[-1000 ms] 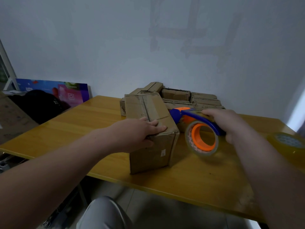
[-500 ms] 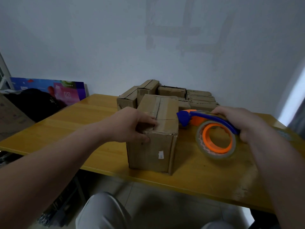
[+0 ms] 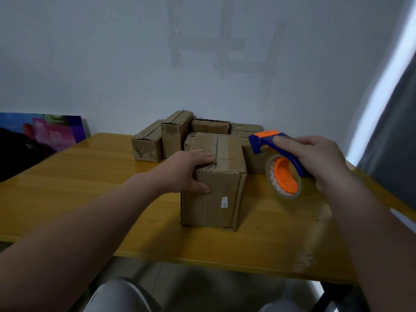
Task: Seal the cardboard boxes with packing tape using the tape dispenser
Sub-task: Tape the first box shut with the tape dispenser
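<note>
Cardboard box (image 3: 216, 188) stands upright near the front edge of the yellow wooden table (image 3: 90, 188), and I see its top flaps closed with the centre seam running away from me. A small white label (image 3: 224, 202) sits on the front face. My left hand (image 3: 190, 171) is clamped on the box's near left top corner: fingers lie flat across the top flap up to the seam, and the thumb presses against the front face.

My right hand (image 3: 315, 161) is wrapped around the blue handle of the tape dispenser (image 3: 281, 163), holding it in the air just to the right of the box and apart from it. The dispenser's blue and orange head points left, toward the box top, at about the height of the flaps. Its roll of clear tape (image 3: 284, 177) on an orange hub hangs below the handle, above the tabletop.

Behind the box, against the grey wall (image 3: 135, 64), I see a cluster of more cardboard boxes (image 3: 162, 138). A colourful board (image 3: 56, 131) leans at far left.
</note>
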